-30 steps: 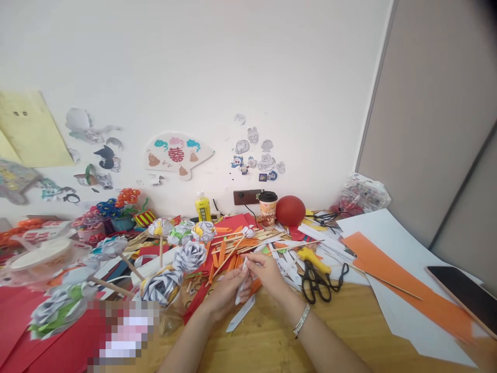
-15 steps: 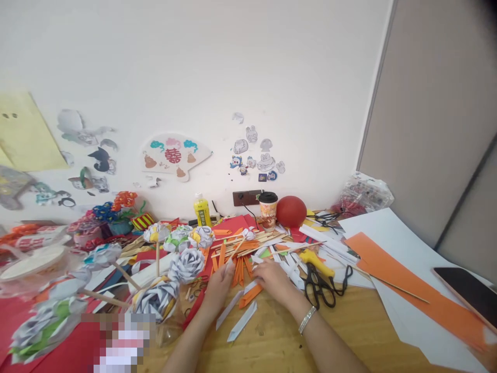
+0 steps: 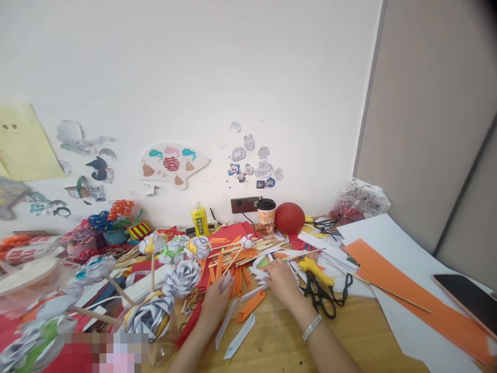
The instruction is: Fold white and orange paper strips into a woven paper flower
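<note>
My left hand (image 3: 215,303) lies on the wooden table (image 3: 349,331) with its fingers stretched out onto a heap of orange paper strips (image 3: 236,280), a white strip tip showing at the fingertips. My right hand (image 3: 282,282), with a bracelet (image 3: 312,327) on its wrist, reaches into a pile of white paper strips (image 3: 259,273), and its fingers close on one of them. Two more white strips (image 3: 237,338) lie on the table between my forearms. An orange folded strip (image 3: 251,305) lies just under my right hand.
Black scissors (image 3: 319,296) and a yellow glue gun (image 3: 316,268) lie right of my right hand. Paper roses on sticks (image 3: 181,277) crowd the left. A cup (image 3: 266,216), red ball (image 3: 290,218) and yellow bottle (image 3: 199,218) stand by the wall. A phone (image 3: 468,299) lies far right.
Both hands held one white strip above the table a second ago. That strip now lies on the table, and both hands have moved forward into the strip piles. The camera tilted up slightly.
</note>
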Motion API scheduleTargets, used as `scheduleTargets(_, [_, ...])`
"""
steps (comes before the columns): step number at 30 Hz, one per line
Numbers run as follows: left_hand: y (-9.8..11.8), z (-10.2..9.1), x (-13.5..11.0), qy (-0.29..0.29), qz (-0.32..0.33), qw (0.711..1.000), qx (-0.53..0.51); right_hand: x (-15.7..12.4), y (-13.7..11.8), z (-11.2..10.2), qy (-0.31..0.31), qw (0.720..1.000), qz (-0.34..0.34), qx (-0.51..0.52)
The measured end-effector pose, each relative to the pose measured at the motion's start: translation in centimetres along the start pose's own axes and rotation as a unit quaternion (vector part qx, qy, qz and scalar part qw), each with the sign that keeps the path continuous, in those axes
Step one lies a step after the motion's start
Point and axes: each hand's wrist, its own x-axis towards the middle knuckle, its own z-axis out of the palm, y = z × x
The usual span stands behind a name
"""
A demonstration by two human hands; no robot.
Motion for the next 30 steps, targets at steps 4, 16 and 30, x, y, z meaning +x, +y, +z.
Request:
scheduleTargets(4, [0.0,0.1,0.0,0.002,0.006,1.000,0.005,0.2,-0.2,0.3,0.011,0.999,-0.011,-0.037])
scheduleTargets(16, [0.8,0.6,-0.4,-0.028,0.006,1.000,0.004,0.2,-2.0,2.0,0.069,0.997,-0.029,-0.026])
scheduleTargets(30, [1.5,1.3,-0.9,-0.052,-0.082,0.979,-0.180,-1.5,-5.9,2.2,0.137,0.973,-0.098,0.160])
